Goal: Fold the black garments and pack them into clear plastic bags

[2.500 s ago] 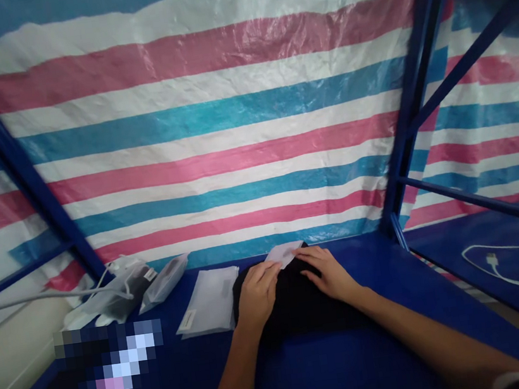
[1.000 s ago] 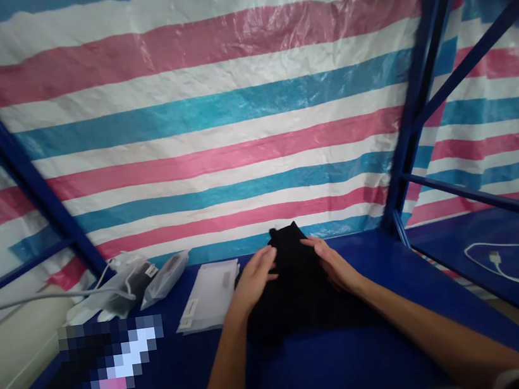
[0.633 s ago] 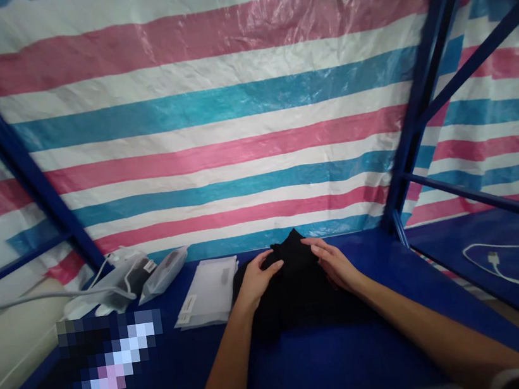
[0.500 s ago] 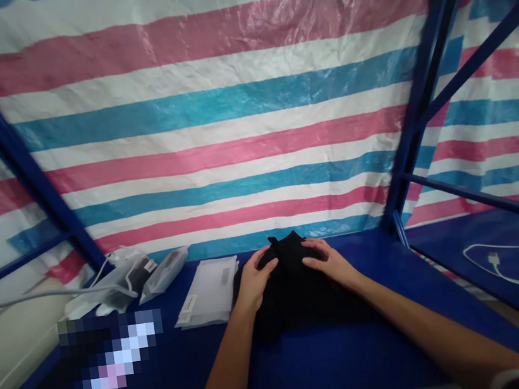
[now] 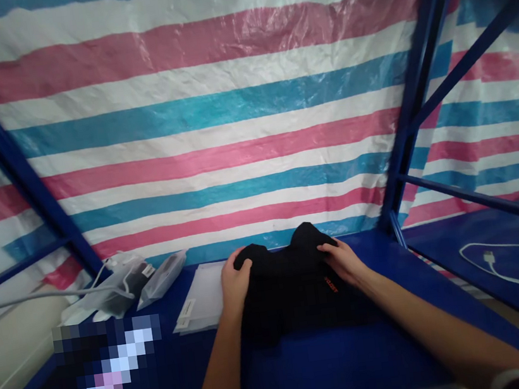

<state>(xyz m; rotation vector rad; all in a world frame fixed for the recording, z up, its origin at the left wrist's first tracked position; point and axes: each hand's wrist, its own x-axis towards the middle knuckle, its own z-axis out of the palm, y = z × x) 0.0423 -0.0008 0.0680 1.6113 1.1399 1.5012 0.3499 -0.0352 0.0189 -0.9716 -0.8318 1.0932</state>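
Black cloth [image 5: 287, 299] dips between left hand [image 5: 234, 281] and right hand [image 5: 345, 262], both half-curled, pinching its opposite sides.

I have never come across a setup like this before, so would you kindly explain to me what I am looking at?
There is no machine here: these are a person's own bare hands. Every picture comes from one camera worn on the head, looking forward and down.

The left hand and right hand hold a black fabric item by its opposite sides, over a blue surface. Small orange lettering shows near the right hand.

Left of the fabric lie flat, whitish sleeves, then a clear packet. A striped sheet hangs behind. Part of the lower left is pixelated, so I cannot identify it.
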